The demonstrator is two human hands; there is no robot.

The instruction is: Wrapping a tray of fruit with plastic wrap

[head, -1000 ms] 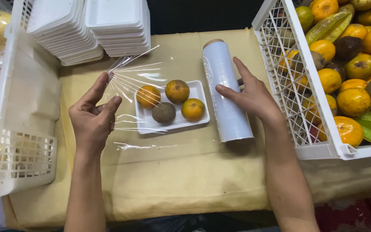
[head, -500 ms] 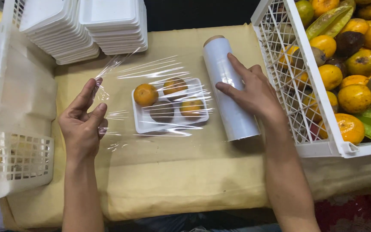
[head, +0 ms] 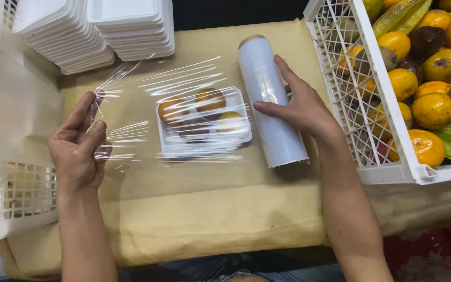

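Left hand: the left hand (head: 76, 151) sits at the left of the desk, thumb and fingers pinching the free edge of the cling film (head: 147, 112) and holding it up off the surface.
Right hand: the right hand (head: 301, 104) lies on the cling film roll (head: 271, 107), fingers spread across its white side, pressing it down rather than closing around it.
Cling film: a clear sheet stretched from the roll leftward to the pinching grip, creased and shiny, spanning right over the tray.
Tray: a white foam tray (head: 204, 143) rests on the desk between the 2 hands, under the film (its right edge lies just beside the roll).
Fruit in tray: 3 orange fruits (head: 210, 99) and 1 darker one (head: 194, 129), all blurred by the film above them.
Roll: a white cylinder with a brown cardboard core end, lying along the desk and tilted slightly from top left to bottom right.
Desk: the desk (head: 194, 209) is covered with tan paper.
Spare trays: 2 stacks of empty white foam trays (head: 95, 28) stand at the far left, well apart from the hands.
Right crate: a white lattice crate (head: 387, 130) holds orange, green and dark fruit, just right of the right forearm.
Left crate: another white plastic crate (head: 14, 156) borders the left hand.
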